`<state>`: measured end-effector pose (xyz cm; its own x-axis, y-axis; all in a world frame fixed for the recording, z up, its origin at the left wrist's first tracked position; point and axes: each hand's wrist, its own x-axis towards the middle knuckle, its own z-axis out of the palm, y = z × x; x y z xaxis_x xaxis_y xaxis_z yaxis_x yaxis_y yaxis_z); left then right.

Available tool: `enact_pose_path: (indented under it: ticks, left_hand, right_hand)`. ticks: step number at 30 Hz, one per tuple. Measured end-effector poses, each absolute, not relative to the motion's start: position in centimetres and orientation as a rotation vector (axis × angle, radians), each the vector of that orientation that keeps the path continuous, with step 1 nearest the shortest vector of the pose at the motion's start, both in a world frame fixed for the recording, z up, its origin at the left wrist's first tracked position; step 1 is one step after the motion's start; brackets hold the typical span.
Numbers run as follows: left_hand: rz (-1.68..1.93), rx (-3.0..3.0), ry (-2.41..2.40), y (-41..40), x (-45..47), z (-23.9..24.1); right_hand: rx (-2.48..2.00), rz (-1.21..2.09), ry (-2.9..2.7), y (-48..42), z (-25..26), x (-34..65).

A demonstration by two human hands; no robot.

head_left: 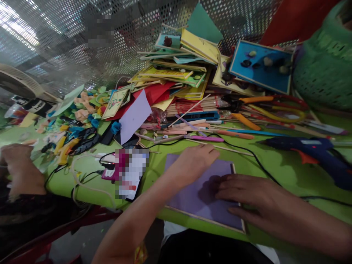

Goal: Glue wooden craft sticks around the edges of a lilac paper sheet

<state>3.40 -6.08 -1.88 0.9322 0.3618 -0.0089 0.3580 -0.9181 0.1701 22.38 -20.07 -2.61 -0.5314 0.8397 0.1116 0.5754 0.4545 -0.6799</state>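
Observation:
A purple sheet (192,201) with thin wooden strips along its right and bottom edges lies on the green table in front of me. My left hand (196,163) is over the sheet's top edge, fingers curled and pressed together; whatever they may hold is hidden. From the right, my right hand (244,194) rests on the sheet's right side with fingers stretched out and thumb apart. A thin wooden stick (233,149) lies just beyond the sheet, by a pink pen (206,138).
A blue glue gun (310,146) with its cord lies at right. Pliers (247,104), sticks and piled decorated cards (261,66) fill the back, beside a green basket (324,62). A phone (134,174) and cables lie left. Another person's hand (19,157) is at far left.

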Motion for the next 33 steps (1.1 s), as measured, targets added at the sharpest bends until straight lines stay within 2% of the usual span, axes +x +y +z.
enact_pose_path:
  ticks: [6, 18, 33]
  left_hand:
    - [-0.048, 3.035, 0.576, -6.6, 3.7, -2.1]
    - [-0.059, 2.906, 0.721, -6.3, 3.9, -2.4]
    - [0.065, 2.649, 0.731, -5.2, 3.6, -2.4]
  right_hand:
    - [-1.185, 0.804, -2.266, -20.0, -2.5, 22.4]
    - [-1.166, 0.788, -2.277, -19.8, -2.5, 22.5]
    - [-1.155, 0.82, -2.274, -19.7, -2.5, 22.6]
